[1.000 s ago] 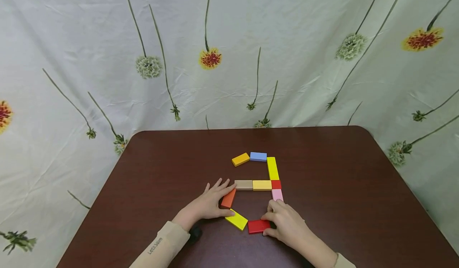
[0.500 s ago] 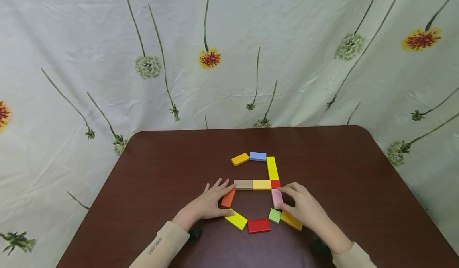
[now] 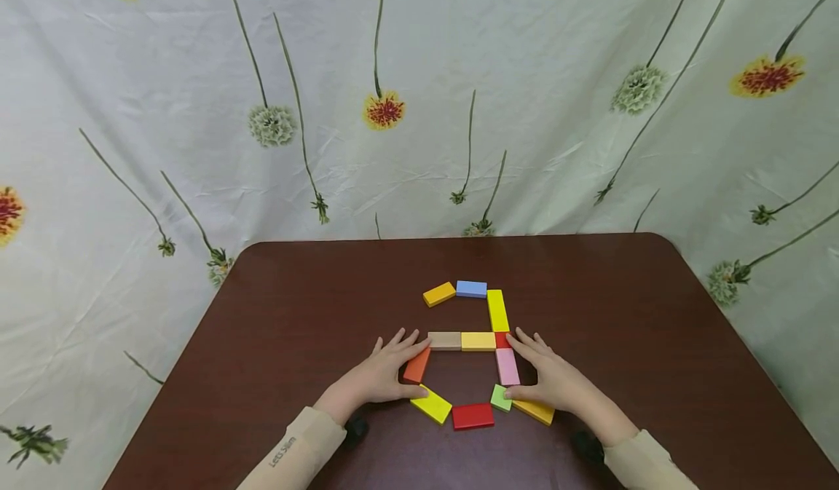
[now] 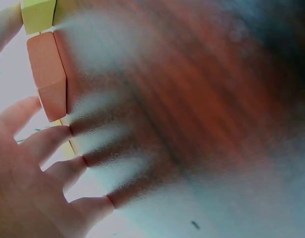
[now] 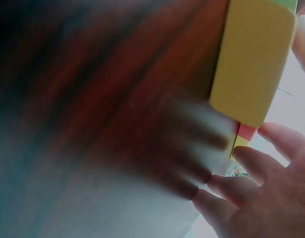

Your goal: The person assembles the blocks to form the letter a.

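Observation:
Flat coloured blocks lie on the table in a figure. My left hand [image 3: 376, 375] rests with spread fingers at its left side, index finger by the orange-red block [image 3: 416, 366] and tan block [image 3: 445, 341], thumb on a yellow block [image 3: 432, 405]. On the other side my right hand [image 3: 557, 377] is spread too. Its index fingertip touches the small red block [image 3: 502, 340], and its thumb lies on the green block [image 3: 500, 398]. Between them sits the pink block [image 3: 507, 367]. An orange-yellow block [image 3: 534, 412] lies partly under the right hand, large in the right wrist view.
A red block [image 3: 473, 416] forms the near side. Farther back are a light yellow block [image 3: 478, 341], a long yellow block [image 3: 498, 310], a blue block [image 3: 471, 288] and an orange block [image 3: 438, 294]. Behind the brown table [image 3: 314, 286] hangs a flowered cloth [image 3: 419, 170].
My right hand has moved from the green block to the pink block, then spread its fingers between the red and green blocks. The green block came into view. My left hand stays put.

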`<action>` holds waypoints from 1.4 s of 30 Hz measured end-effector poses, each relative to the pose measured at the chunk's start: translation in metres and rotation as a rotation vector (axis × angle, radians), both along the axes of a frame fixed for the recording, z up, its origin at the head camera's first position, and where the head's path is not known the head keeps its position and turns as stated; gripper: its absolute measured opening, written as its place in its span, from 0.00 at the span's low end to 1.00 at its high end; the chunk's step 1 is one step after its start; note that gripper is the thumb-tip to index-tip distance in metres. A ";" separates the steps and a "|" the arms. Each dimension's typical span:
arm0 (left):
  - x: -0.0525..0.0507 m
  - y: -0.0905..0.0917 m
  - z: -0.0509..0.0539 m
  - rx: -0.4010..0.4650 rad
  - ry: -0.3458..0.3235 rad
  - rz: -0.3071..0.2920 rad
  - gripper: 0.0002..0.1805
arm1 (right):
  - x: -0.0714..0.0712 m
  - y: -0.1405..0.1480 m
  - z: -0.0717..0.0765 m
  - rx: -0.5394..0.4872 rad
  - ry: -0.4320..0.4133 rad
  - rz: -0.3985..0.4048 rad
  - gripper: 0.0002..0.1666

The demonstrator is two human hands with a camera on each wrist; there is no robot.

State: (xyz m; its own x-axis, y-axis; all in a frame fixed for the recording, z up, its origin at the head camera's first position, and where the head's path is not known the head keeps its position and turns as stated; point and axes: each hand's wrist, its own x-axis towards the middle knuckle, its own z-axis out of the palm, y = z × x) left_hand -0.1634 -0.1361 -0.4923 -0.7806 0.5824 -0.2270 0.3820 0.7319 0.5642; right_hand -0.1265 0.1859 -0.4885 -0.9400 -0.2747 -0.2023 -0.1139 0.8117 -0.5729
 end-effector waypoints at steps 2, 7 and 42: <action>0.001 0.000 0.001 0.005 0.002 -0.001 0.48 | 0.000 -0.001 -0.001 0.010 -0.004 0.009 0.59; 0.002 0.000 0.002 0.008 0.008 -0.004 0.49 | 0.000 -0.002 0.000 0.018 -0.005 0.012 0.58; -0.004 0.001 0.001 0.020 0.011 0.082 0.44 | -0.003 0.001 0.006 0.014 -0.020 -0.006 0.54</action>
